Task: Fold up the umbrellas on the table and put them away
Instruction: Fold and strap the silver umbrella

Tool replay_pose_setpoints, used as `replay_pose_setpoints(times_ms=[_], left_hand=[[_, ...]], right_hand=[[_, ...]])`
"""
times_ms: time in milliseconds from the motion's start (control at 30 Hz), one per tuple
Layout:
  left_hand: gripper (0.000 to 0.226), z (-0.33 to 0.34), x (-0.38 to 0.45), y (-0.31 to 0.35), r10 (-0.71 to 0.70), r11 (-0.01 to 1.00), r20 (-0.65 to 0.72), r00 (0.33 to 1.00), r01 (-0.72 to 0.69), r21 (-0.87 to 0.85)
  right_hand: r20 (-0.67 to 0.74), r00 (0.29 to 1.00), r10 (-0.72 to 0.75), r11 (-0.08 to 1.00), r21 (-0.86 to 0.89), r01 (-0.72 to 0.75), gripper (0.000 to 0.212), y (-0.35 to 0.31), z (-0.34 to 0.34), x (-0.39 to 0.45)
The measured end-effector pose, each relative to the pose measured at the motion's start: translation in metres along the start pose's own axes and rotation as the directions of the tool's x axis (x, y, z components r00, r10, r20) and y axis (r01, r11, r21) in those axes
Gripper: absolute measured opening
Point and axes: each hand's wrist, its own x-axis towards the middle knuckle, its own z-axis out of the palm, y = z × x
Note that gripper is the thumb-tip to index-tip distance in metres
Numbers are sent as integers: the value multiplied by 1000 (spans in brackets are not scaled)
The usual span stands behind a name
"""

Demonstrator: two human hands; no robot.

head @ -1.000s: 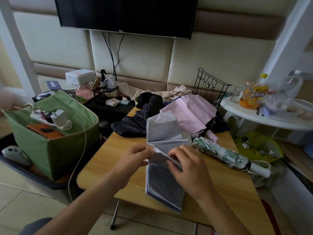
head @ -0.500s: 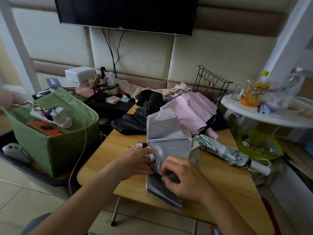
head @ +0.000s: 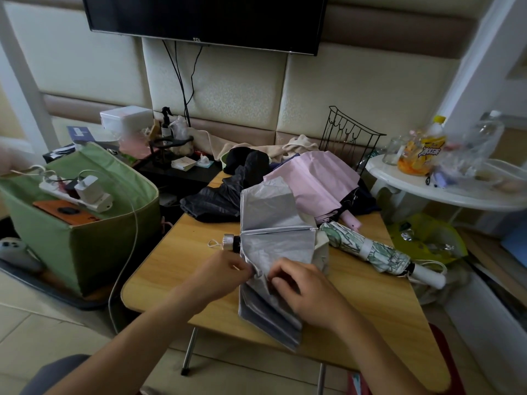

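Observation:
A silver-grey umbrella lies collapsed but unrolled across the wooden table, its handle end pointing left. My left hand pinches the canopy's left edge just below the handle. My right hand pinches a fold of the grey fabric beside it. A rolled, strapped green-leaf umbrella lies to the right. A pink umbrella and a black one lie loose at the table's far side.
A green fabric bin with a power strip and chargers stands left of the table, a white cable hanging down. A white round side table with bottles is at the right, a black wire rack behind. A TV hangs on the wall.
Both hands have moved down the grey canopy towards me and closer together, gathering a fold. The umbrella's handle end has come into view at the left.

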Motion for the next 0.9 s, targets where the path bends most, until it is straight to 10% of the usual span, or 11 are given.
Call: replay_pose_setpoints(times_ms=[300, 900], left_hand=[[12, -5, -3, -12, 212, 965, 101, 972, -225, 135], [16, 14, -9, -21, 7, 995, 52, 999, -1, -104]], right_hand=[[-35, 999, 21, 1000, 12, -20, 12, 3, 3, 7], [-20, 999, 43, 992, -117, -45, 4, 10, 9, 20]])
